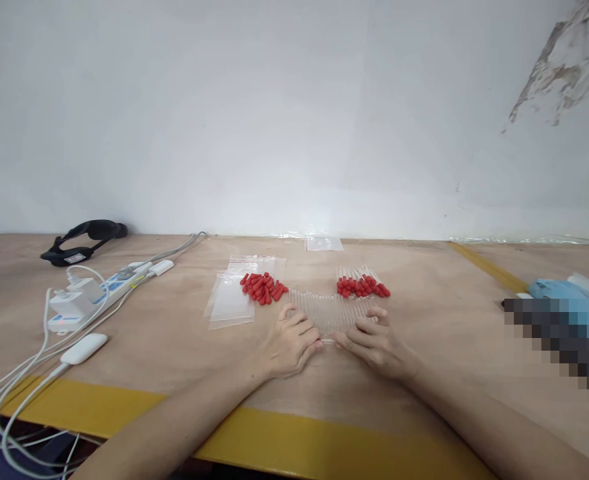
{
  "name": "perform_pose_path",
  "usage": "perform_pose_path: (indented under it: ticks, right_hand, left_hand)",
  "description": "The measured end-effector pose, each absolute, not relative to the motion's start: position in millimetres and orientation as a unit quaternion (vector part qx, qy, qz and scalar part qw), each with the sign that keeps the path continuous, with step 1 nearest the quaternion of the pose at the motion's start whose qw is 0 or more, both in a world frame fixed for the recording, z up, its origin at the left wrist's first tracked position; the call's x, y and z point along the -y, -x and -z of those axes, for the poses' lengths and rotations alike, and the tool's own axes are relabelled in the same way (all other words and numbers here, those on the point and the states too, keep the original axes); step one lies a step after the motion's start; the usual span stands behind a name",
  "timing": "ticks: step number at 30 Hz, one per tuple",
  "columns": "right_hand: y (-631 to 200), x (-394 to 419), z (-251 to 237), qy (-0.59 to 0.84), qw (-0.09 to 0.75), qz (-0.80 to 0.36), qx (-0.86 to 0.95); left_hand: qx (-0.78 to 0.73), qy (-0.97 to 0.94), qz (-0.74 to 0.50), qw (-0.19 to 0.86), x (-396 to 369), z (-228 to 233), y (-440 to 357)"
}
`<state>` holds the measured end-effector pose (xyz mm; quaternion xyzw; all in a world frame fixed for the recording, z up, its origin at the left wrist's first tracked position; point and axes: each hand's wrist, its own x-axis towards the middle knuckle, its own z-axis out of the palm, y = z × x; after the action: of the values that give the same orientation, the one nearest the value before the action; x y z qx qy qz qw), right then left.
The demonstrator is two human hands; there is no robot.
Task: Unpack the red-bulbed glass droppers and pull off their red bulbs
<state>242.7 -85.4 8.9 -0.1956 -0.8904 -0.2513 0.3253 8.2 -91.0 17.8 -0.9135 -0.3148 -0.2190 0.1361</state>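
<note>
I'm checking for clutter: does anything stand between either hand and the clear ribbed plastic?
Nothing visible: the left hand and right hand both touch the clear plastic. The red pieces lie by its far edge.

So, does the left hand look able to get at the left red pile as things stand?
Probably yes. The left hand is at the clear ribbed piece, and the left red pile lies just beyond that hand, with nothing visible standing between; it would likely only need to leave the piece.
</note>
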Motion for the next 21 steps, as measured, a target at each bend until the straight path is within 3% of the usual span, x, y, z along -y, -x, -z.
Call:
perform_pose_path:
  ticks: [4,9,14,21]
  right_hand:
    - [-270,72,-19,0.417,0.356,0.186,0.815]
    - [-293,59,-30,0.643,0.225,0.042,0.731]
    - [-295,54,-19,0.686,0.167,-0.038,0.707]
    - [-288,47,-6,0.656,0.213,-0.072,0.72]
  left_hand:
    - [0.479,0.83,0.256,0.127,74,-27,20]
    - [0.58,0.768,0.262,0.072,43,-41,42]
    - [0.624,0.748,0.204,0.1,7,-45,34]
    - [0.64,0.735,0.172,0.139,-22,-40,14]
